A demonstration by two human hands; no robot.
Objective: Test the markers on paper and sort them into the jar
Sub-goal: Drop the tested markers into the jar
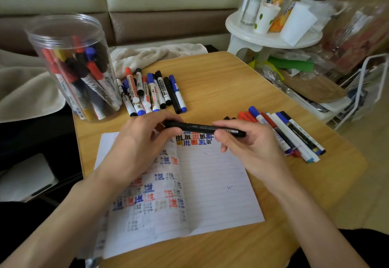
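A black marker lies level above the open notebook. My left hand grips its capped left end, and my right hand grips its barrel. The notebook's lined pages carry rows of black, red and blue test marks. A clear plastic jar with several markers standing in it is at the table's back left. One loose pile of markers lies beside the jar. A second pile of markers lies at the right of my right hand.
The wooden table ends close behind the piles. A crumpled cloth lies at its back edge. A white stool loaded with bottles and cups stands at the back right, above cluttered bags and a white wire rack.
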